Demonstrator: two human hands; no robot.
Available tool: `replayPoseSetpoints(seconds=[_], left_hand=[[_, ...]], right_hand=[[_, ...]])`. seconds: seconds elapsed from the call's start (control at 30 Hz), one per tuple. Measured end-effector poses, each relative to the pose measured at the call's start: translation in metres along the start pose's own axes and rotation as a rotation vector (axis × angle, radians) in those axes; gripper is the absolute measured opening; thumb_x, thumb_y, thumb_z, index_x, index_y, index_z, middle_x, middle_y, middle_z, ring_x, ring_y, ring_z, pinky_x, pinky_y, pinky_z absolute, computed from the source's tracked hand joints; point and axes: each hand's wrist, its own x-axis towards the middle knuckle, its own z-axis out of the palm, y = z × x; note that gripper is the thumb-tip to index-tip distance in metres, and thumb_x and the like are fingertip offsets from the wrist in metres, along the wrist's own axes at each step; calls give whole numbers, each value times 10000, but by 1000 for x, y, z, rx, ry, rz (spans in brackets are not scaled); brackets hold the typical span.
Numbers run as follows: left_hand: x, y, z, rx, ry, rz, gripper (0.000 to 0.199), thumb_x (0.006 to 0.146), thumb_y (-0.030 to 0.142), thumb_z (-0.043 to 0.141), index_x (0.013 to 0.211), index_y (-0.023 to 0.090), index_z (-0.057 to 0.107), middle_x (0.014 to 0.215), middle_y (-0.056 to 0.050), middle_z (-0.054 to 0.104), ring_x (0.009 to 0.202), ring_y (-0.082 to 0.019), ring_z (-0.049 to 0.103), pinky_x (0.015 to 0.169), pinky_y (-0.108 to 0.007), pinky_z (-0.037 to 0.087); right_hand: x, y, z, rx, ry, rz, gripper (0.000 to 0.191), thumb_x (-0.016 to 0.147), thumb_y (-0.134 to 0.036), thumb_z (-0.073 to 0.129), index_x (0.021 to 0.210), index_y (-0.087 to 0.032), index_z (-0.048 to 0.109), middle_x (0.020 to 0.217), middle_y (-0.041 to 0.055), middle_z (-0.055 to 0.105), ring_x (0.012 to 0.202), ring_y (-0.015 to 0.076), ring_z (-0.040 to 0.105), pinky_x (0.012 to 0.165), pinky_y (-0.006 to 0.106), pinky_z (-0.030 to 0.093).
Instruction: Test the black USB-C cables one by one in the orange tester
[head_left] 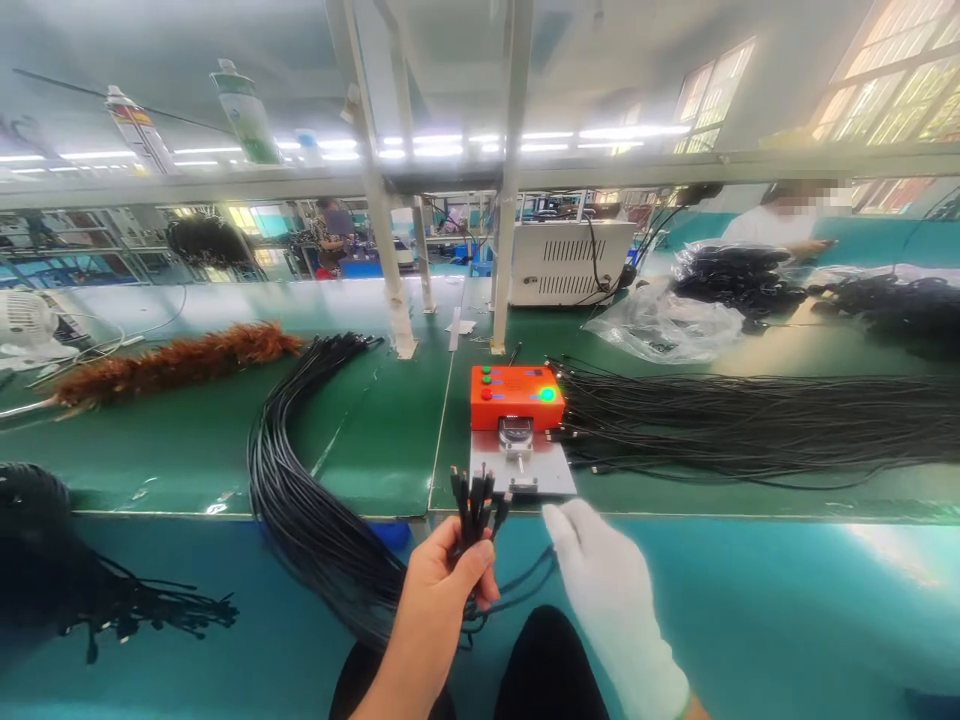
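My bare left hand is closed around several black cables, their plug ends pointing up. My right hand, in a white glove, is closed at the ends of a couple of black cables that run from beside my left hand. Just beyond both hands sits an orange box with a lit green light, fixed behind a metal plate that carries a small clamp. A thick bundle of black cables hangs over the table edge and passes behind my left arm.
More black cables lie across the green table to the right. A brown feather duster rests at left. Metal posts rise behind the box. A cable bundle hangs at far left. A person sits beyond.
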Motion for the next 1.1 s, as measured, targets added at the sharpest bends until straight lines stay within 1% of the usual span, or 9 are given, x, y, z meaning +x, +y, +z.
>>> replayPoseSetpoints(seconds=[0.1,0.17,0.23,0.3,0.33,0.4,0.5,0.93,1.1], left_hand=[[-1,-1,3,18,-16,-2,103,800,251,641,791,149,634,490,38,550,468,-104,466,470,-211,376],[-2,-2,4,25,-19,1,132,790,271,660,811,142,658,552,20,588,514,-114,499,508,-221,404],[-3,-3,3,14,28,25,147,792,287,664,844,150,671,687,-6,645,653,-136,562,631,-234,446],[-3,-5,1,-7,87,46,148,805,311,650,838,167,668,703,4,640,701,-139,575,705,-245,448],[-3,-5,1,-15,104,47,154,808,321,645,827,170,665,649,17,616,646,-129,562,687,-247,449],[-3,-5,0,-21,103,35,178,812,340,633,814,165,666,526,50,522,498,-99,473,573,-234,426],[-4,-2,2,-32,91,40,222,827,351,601,863,148,684,549,38,492,516,-100,437,540,-224,397],[-2,1,1,-94,100,-5,178,779,325,639,831,158,673,601,7,582,506,-107,489,517,-232,392],[0,0,1,-99,104,-4,237,767,363,643,858,148,681,581,-10,589,521,-113,436,505,-224,349]], right_hand=[[-13,-25,3,455,-136,-109,233,824,-390,470,846,-218,625,707,24,646,617,179,568,587,280,437],[-17,-35,13,716,-215,-52,206,796,-359,522,846,-193,634,709,28,657,612,173,579,567,263,454],[-16,-35,24,906,-135,55,196,810,-354,532,788,-182,624,707,30,666,648,171,596,620,263,472],[-11,-27,32,1024,-27,152,204,819,-360,549,739,-181,606,664,21,663,679,174,613,681,272,476],[-8,-21,35,1052,-26,187,206,814,-360,560,720,-180,595,595,7,643,643,173,614,668,277,475],[0,-12,37,1050,-123,231,211,794,-359,577,690,-176,581,457,-22,577,520,168,587,584,282,463],[11,-2,40,984,-241,236,218,769,-349,581,657,-162,572,398,-22,558,440,166,565,519,281,437],[29,7,48,1041,-304,223,280,738,-394,587,744,-117,628,416,2,586,464,179,588,532,290,445],[31,10,52,1045,-299,208,268,749,-381,577,732,-119,632,419,4,587,458,171,576,524,286,436]])
